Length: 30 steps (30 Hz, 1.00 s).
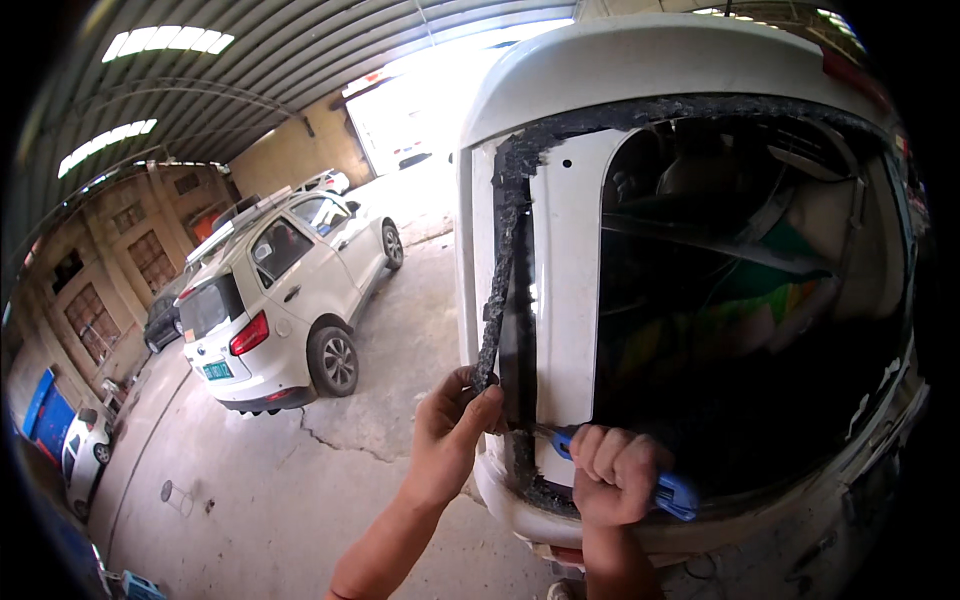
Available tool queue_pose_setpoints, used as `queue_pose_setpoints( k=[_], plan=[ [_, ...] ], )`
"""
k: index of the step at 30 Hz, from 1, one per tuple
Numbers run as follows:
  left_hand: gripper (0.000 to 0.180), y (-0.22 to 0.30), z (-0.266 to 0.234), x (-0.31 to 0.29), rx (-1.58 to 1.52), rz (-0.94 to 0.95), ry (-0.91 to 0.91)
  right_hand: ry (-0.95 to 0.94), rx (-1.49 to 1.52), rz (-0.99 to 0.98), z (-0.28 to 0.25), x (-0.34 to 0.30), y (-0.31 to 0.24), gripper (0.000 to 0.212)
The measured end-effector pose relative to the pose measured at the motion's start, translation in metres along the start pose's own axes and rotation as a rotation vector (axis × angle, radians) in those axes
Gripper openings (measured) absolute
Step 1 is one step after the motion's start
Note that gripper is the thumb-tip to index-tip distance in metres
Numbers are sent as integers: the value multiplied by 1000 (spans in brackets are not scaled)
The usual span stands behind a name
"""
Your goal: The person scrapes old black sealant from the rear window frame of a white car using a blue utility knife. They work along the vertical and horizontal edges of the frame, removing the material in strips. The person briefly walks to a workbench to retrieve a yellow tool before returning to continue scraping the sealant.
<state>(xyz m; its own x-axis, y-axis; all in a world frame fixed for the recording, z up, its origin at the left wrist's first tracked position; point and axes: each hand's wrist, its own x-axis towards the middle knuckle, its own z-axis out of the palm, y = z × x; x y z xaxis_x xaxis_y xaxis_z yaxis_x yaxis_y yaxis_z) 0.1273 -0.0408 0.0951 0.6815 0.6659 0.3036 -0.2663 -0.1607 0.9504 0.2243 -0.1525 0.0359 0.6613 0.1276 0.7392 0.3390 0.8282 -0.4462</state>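
My left hand [450,425] pinches the lower end of a ragged black strip of old sealant [497,290], which is partly lifted from the left edge of a white car's rear window opening [566,300]. In my right hand [618,470] is a blue utility knife [676,494], gripped in a fist. Its blade points left, toward the black sealant band just beside my left fingers; the blade tip's exact contact is hard to make out. More black sealant [640,112] runs along the top edge of the opening, which has no glass in it.
A white hatchback [300,290] stands on the concrete floor [400,330] to the left, with a dark car [163,318] behind it. Another white car [86,450] is at the far left. Inside the opening lie dark interior parts and green cloth [778,240].
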Motion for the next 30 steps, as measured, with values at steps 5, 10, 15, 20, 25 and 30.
queue_pose_setpoints(
  k=[5,10,15,20,25,30],
  plan=[
    [24,6,3,3,47,-20,-16,33,51,-11,-3,4,-7,34],
    [22,1,2,4,-27,-16,-44,112,442,-42,-1,29,-26,34],
    [21,-1,2,6,-114,-57,-36,107,83,-33,6,23,-4,31],
    [20,-6,1,5,-108,-39,-46,113,142,-5,17,27,-5,31],
    [19,-4,5,-1,-51,-7,-31,6,491,70,22,19,17,31],
    [18,-1,6,-8,-91,-21,32,-89,412,74,13,9,20,30]
  ],
)
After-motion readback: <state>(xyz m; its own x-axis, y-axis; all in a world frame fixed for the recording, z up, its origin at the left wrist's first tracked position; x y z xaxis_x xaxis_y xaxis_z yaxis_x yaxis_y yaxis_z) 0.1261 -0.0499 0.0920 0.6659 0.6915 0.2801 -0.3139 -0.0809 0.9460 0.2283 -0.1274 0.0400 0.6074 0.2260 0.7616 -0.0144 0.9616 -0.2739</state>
